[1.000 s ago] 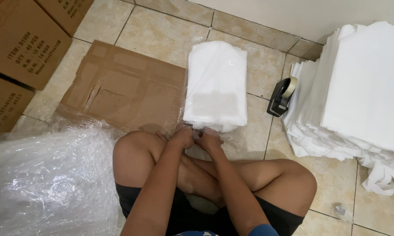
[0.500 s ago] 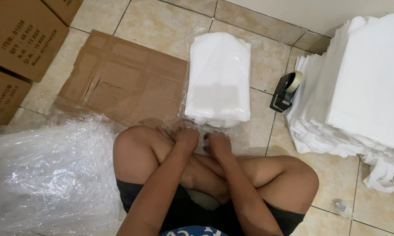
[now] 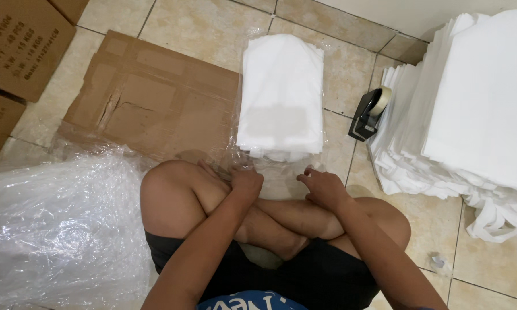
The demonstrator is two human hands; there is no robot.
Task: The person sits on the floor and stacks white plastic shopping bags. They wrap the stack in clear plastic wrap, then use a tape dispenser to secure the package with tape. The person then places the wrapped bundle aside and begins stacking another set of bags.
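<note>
Bagged stack (image 3: 281, 97) ahead of both hands, flat cardboard (image 3: 149, 103) left of it, tape dispenser (image 3: 368, 112) right, then big pile (image 3: 471, 109) beyond.
</note>
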